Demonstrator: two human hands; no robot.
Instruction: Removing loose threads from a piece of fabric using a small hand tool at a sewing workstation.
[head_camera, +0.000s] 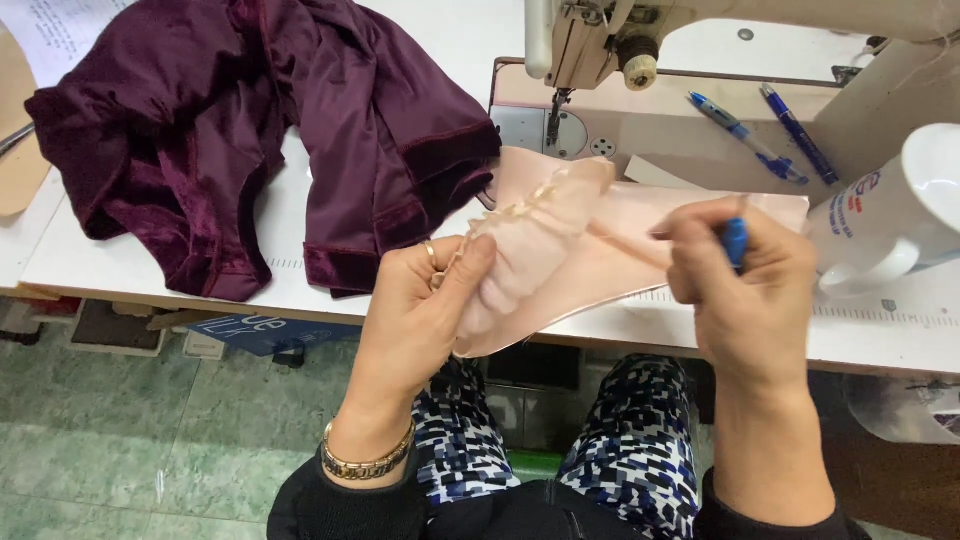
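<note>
Head view: a gathered piece of pale peach satin fabric (545, 235), soft and ruffled, lies at the near edge of the white bench (130, 265), its long axis running from near left to far right. The left hand (420, 300) pinches its near end; the right hand (740, 285) is closed around a small blue-handled tool (735, 240). Crumpled plum velvet cloth (230, 120) lies left; a cream sewing machine (700, 60) stands far right, with two blue pens (770, 135) and a white mug (895, 215).
</note>
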